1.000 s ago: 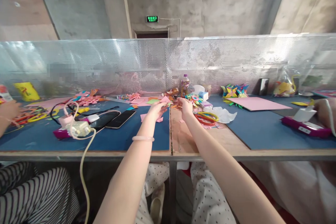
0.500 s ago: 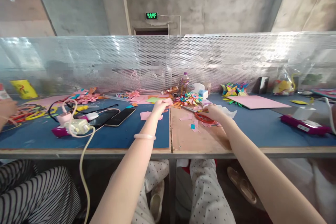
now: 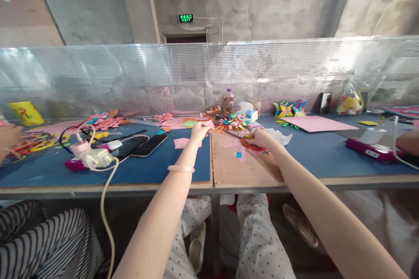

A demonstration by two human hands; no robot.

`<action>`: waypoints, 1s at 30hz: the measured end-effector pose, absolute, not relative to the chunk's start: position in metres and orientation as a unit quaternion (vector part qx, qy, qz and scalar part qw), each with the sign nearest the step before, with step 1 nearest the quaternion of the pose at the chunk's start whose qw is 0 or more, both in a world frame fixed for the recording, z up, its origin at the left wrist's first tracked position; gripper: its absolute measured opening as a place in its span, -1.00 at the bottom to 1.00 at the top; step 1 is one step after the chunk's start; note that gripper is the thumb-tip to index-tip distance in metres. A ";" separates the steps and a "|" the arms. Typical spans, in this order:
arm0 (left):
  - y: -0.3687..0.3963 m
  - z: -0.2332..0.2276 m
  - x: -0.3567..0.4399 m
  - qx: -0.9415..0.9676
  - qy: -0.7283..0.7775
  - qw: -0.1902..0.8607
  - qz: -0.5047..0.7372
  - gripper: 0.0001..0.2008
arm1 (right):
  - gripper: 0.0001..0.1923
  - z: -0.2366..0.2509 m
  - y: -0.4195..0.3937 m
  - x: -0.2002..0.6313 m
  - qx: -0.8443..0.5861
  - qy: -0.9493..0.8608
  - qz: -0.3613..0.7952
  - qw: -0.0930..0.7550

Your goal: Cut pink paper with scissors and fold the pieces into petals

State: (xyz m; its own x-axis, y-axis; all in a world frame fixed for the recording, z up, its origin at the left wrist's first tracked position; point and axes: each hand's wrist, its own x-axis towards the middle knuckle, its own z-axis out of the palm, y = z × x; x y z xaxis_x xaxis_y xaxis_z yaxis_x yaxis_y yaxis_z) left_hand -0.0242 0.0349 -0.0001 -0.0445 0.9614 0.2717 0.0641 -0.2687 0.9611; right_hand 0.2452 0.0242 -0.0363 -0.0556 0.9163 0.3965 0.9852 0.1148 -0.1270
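My left hand is stretched out over the table seam and pinches a small pink paper piece. My right hand rests on the wooden strip, closed on red-handled scissors, whose blades point left. Small pink and blue paper scraps lie just left of that hand. A multicoloured paper flower sits beyond both hands, and a small bottle stands behind it.
Two phones and a white charger with cable lie on the blue mat at left. A pink sheet and folded paper stars are at right. A perforated metal screen backs the table. Other people's hands appear at both edges.
My right hand moved away from my left hand to the right and came down onto the red scissors. My left hand kept hold of the pink paper.
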 end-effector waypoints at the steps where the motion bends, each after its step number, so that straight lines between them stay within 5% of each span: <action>1: 0.034 0.001 -0.024 0.569 0.454 0.398 0.558 -0.92 | -0.50 -0.035 0.024 0.245 -0.663 -0.722 -0.094 0.172; 4: 0.031 0.003 -0.024 0.560 0.454 0.415 0.556 -0.92 | -0.48 -0.032 0.023 0.245 -0.679 -0.712 -0.104 0.147; 11: 0.032 0.001 -0.019 0.523 0.359 0.543 0.550 -0.92 | -0.50 -0.021 0.014 0.236 -0.659 -0.689 -0.119 0.279; 17: 0.021 -0.003 0.003 0.550 0.277 0.683 0.393 -0.85 | -0.58 -0.021 0.011 0.205 -0.614 -0.719 -0.130 0.298; 21: 0.009 -0.002 0.011 0.587 0.261 0.708 0.295 -0.82 | -0.74 -0.022 0.008 0.187 -0.595 -0.740 -0.120 0.290; 30: 0.007 0.000 0.009 0.623 0.244 0.696 0.260 -0.85 | -0.66 -0.027 0.012 0.181 -0.539 -0.755 -0.116 0.356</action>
State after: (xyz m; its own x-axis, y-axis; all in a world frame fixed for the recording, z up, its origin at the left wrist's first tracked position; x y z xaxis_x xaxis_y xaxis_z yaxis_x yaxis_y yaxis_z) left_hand 0.0089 0.0070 -0.0004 0.7457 0.6661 -0.0153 -0.0588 0.0887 0.9943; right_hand 0.1810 0.0119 -0.0268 -0.1654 0.7316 0.6613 0.8960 0.3917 -0.2092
